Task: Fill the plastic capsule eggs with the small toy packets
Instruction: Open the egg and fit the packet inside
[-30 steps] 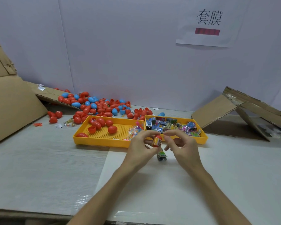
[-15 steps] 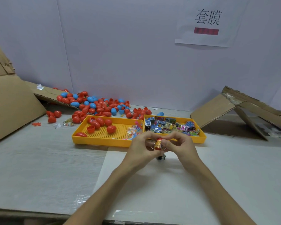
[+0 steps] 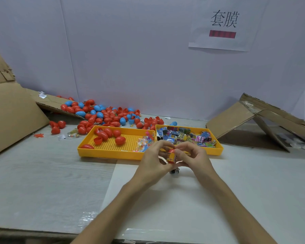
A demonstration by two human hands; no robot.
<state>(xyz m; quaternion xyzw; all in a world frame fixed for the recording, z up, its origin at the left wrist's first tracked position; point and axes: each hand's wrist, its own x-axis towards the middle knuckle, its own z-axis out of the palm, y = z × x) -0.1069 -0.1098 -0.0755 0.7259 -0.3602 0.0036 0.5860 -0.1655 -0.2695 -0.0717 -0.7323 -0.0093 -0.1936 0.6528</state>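
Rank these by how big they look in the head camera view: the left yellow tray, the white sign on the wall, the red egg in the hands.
1. Left yellow tray and white sign: they look about alike, and the sign hangs farther off, so no ranking.
2. Red egg, clearly smallest, pinched between left hand and right hand.

left hand [image 3: 152, 160] + right hand [image 3: 194, 156] | pinching red capsule egg [image 3: 172, 155] (packet inside)

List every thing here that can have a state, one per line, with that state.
Left hand: gripping the red egg.
Right hand: pinching the same egg.
Red egg: held above the table, packet showing inside.
Left tray: holds a few eggs and clear packets.
Right tray: full of packets.
Egg half: open.
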